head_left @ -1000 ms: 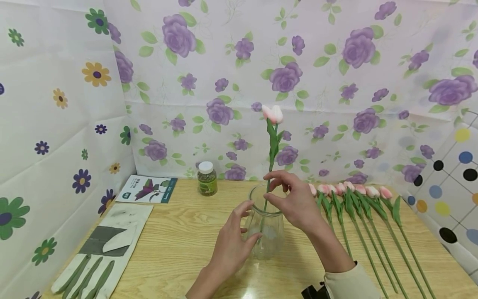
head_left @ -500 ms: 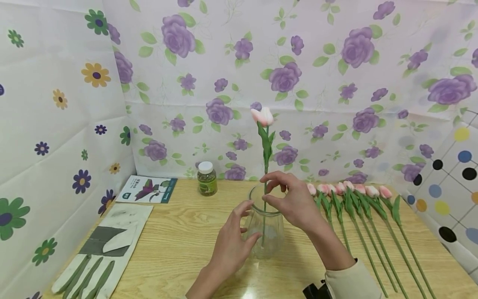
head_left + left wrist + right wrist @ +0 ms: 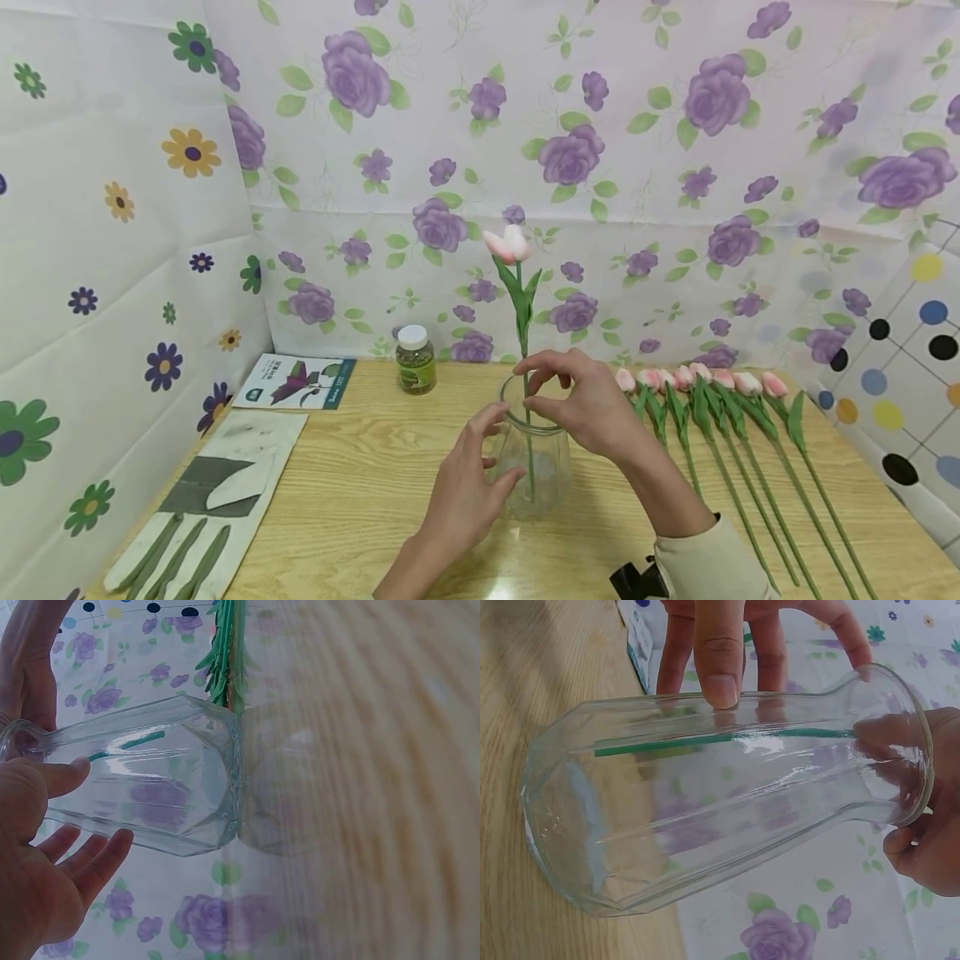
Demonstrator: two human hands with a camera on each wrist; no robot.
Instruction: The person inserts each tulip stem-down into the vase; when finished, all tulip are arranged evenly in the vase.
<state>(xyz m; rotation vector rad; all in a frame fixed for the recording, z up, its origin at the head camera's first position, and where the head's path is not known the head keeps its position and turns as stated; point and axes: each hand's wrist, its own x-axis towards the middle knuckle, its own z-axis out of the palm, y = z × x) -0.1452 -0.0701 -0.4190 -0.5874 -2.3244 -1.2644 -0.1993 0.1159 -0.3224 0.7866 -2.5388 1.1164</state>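
Note:
A clear glass vase [image 3: 552, 479] stands upright on the wooden table. My left hand [image 3: 467, 487] holds its left side, thumb at the front and fingers spread along the wall up to the rim. Above the mouth, my right hand [image 3: 592, 408] pinches the green stem of a pink-and-white tulip [image 3: 522, 312] between thumb and fingers. The tulip's head leans slightly left, and its lower stem runs inside the vase. In the right wrist view, the green stem [image 3: 667, 744] ends a little short of the glass base.
Several more tulips [image 3: 720, 417] lie side by side on the table at right. A white-capped jar [image 3: 416, 362] stands at the back, left of the vase. A booklet [image 3: 296, 382] and a pair of gloves [image 3: 210, 492] lie along the left edge. Printed sheets hang behind.
The tulip's head has swung left and dropped slightly as my right hand shifted a little left. Inside the vase, the stem's lower end has moved right. My left hand stays put.

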